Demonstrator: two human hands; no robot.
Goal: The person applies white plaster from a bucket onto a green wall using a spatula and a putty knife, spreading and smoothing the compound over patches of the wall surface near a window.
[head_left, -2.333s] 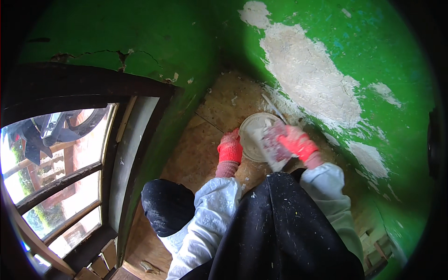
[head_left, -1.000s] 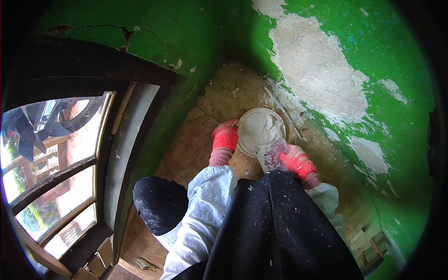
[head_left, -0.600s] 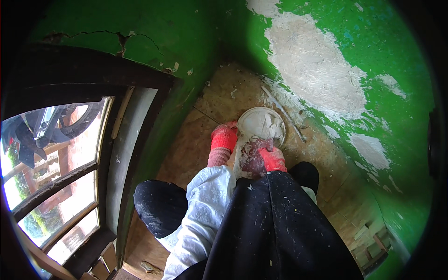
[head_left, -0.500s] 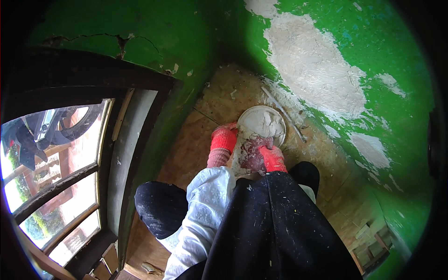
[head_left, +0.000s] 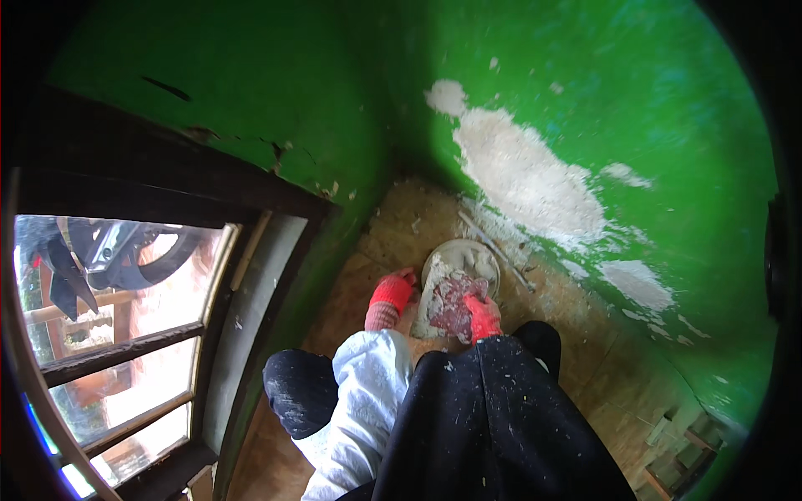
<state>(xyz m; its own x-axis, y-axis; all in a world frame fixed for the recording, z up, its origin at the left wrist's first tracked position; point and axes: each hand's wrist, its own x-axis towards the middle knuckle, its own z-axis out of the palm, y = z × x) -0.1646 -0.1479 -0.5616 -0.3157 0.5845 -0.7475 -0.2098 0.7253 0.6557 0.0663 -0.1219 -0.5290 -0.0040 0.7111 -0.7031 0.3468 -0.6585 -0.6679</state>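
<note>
A round white bucket (head_left: 499, 272) with pale plaster stands on the floor in front of me. My right hand (head_left: 483, 318), in a red knit glove, is closed on a flat reddish scraper (head_left: 451, 306) smeared with plaster. Under the scraper, a plaster-coated flat piece (head_left: 423, 321) reaches from the bucket's near rim toward me. My left hand (head_left: 392, 299), gloved in red too, is curled beside the bucket's left rim and that flat piece. What its fingers grip is hidden.
A thin stick (head_left: 497, 250) lies on the floor between bucket and wall. The green wall (head_left: 668, 108) at right carries whitish plaster patches (head_left: 526, 171). On the left is a dark-framed window (head_left: 125, 359). My knees (head_left: 301, 392) flank the work.
The view has tilted, so wall and window sit lower in it. The scraper has come into fuller view over the flat piece, and my left hand appears slightly farther from that piece.
</note>
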